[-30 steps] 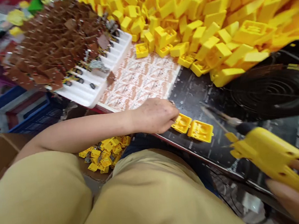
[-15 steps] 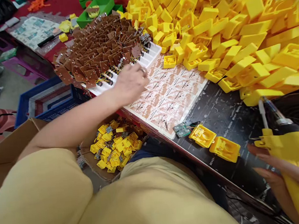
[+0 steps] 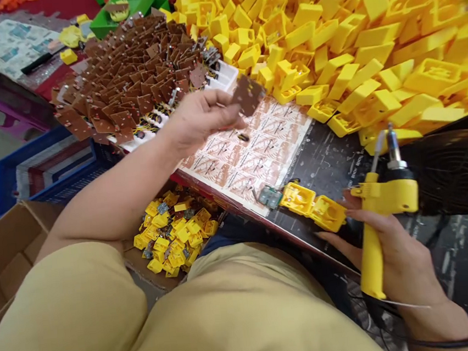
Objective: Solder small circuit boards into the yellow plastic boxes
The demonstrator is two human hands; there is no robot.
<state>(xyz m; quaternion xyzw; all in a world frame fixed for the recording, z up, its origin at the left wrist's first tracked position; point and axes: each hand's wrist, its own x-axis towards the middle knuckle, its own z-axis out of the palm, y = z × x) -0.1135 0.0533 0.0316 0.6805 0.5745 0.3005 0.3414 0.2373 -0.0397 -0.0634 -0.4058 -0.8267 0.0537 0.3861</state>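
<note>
Left hand (image 3: 207,114), at the end of a forearm angled up from the lower left, is raised above a printed sheet (image 3: 220,168); thumb and fingers pinch one brown circuit board (image 3: 248,96). Right hand (image 3: 403,256), reaching in from the lower right, grips one yellow soldering gun (image 3: 370,239), tip upward, its fingers close to two open yellow case halves (image 3: 298,198) lying side by side. One green board (image 3: 269,196) sits beside them. Brown boards (image 3: 125,81) and yellow cases (image 3: 307,36), heaped behind, are too many to count.
</note>
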